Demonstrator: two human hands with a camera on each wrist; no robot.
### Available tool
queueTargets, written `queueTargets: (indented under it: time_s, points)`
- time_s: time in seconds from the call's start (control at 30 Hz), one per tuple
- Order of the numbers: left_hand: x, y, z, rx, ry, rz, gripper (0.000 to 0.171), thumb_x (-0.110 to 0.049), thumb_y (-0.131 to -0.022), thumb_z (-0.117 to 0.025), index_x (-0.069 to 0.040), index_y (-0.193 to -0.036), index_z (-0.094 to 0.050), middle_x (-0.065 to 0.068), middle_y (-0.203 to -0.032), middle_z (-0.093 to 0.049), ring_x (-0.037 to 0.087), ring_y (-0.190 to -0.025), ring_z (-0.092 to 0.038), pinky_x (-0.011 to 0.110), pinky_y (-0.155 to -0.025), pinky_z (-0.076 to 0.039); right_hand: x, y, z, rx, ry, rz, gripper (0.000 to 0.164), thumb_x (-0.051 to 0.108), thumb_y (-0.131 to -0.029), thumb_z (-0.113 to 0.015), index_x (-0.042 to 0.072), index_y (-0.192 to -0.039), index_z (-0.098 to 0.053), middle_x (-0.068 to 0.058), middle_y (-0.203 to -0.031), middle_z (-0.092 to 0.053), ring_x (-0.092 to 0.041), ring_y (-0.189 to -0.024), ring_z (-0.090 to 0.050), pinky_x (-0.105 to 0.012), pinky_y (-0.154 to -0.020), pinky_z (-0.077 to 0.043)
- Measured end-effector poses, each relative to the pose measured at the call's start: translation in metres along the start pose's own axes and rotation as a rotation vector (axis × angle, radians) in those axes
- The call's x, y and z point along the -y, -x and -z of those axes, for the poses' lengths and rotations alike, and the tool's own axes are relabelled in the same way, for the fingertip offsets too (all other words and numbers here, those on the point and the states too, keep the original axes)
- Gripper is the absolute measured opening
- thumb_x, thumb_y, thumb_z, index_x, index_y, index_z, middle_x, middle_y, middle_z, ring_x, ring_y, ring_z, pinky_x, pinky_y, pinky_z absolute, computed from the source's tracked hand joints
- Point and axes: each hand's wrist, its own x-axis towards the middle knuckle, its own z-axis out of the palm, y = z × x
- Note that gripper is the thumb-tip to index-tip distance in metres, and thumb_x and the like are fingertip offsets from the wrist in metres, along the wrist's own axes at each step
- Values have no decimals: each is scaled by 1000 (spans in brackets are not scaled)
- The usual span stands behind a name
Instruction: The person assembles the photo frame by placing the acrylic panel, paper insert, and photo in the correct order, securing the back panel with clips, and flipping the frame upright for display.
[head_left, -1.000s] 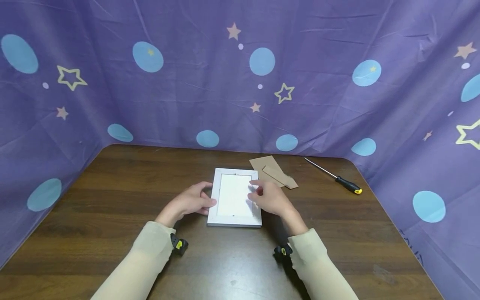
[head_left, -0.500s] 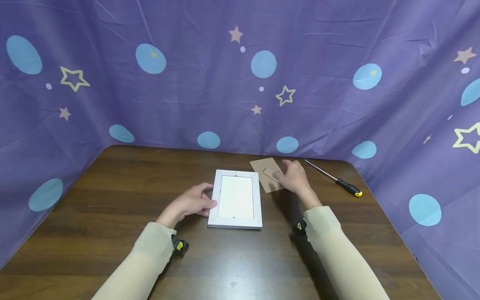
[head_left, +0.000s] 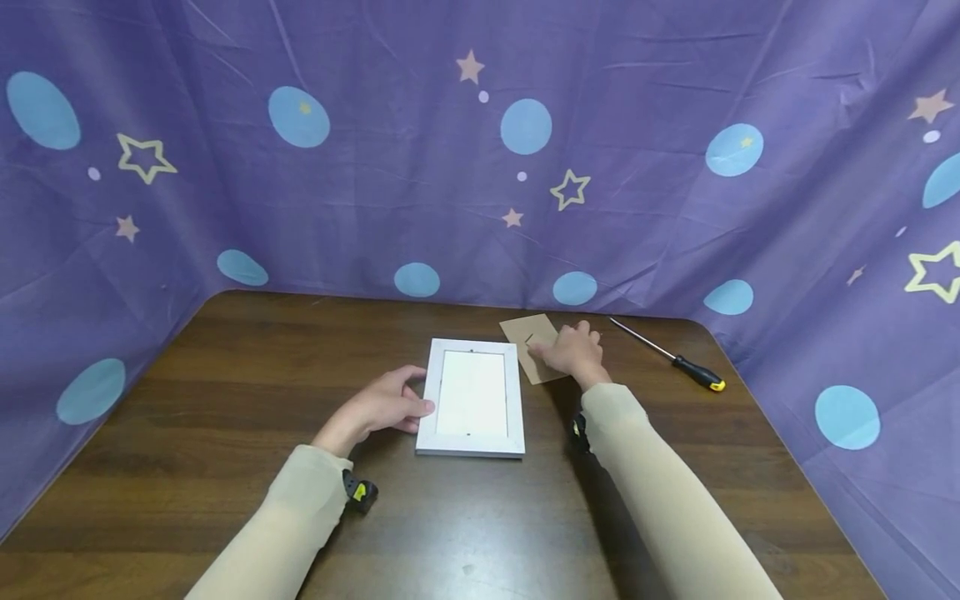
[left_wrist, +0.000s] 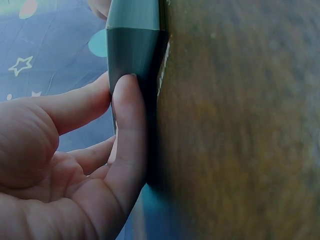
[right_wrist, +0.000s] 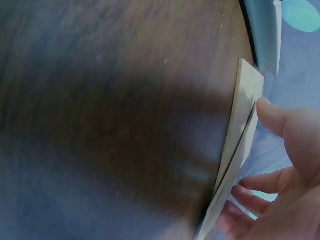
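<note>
A white picture frame lies flat on the table, with a white panel inside its border. At its left edge my left hand holds the frame; the left wrist view shows fingers against the frame's side. A brown cardboard backing lies behind and right of the frame. Over its right part is my right hand, covering most of its stand flap. Up close in the right wrist view, the thumb touches the flap and the other fingers spread toward the backing's lower end.
A screwdriver with a black and yellow handle lies at the right rear of the brown wooden table. A purple curtain with stars and blue dots encloses the back and sides.
My right hand has left the frame's right side and moved right and back to the cardboard backing, then shifted slightly left over it. The left hand and frame stay nearly still.
</note>
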Motion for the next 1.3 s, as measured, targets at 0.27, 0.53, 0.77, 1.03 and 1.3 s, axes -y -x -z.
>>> queueTargets:
  time_s: [0.27,0.53,0.77,1.03,1.3]
  points:
    - [0,-1,1,2,13,-7,72,-11,-100,-74,1,-161,-37,17,-102,-65,21,-78,-68,31,-72,-65,4,0,0,-10,38,-4,68,51,-100,-67,-8,-135,-64,-31,-141,-45,-50,-132,-42,-63,-110,-44]
    - [0,0,1,3,6,-12,72,-11,-100,-74,1,-161,-37,18,-103,-66,20,-78,-68,31,-73,-66,-4,0,10,-8,-51,-24,56,45,-95,-76,-4,-121,-69,-28,-135,-52,-49,-129,-47,-62,-108,-47]
    - [-1,1,0,4,17,-19,72,-10,-100,-74,2,-160,-37,18,-102,-65,20,-77,-68,32,-73,-66,-15,-3,26,70,-122,-65,72,42,-91,-81,-9,-137,-59,-29,-136,-56,-47,-126,-52,-57,-109,-49]
    - [0,1,0,4,22,-15,72,-10,-100,-74,2,-160,-36,18,-102,-64,20,-77,-68,32,-73,-66,-24,-5,43,162,-94,-33,73,40,-90,-84,-13,-132,-56,-30,-134,-61,-40,-122,-59,-50,-108,-53]
    - [1,0,0,5,24,-19,72,-9,-100,-74,3,-160,-36,18,-102,-65,20,-77,-68,32,-72,-66,-33,1,56,183,-192,-13,53,29,-93,-81,-7,-127,-63,-24,-124,-63,-31,-105,-62,-42,-90,-57]
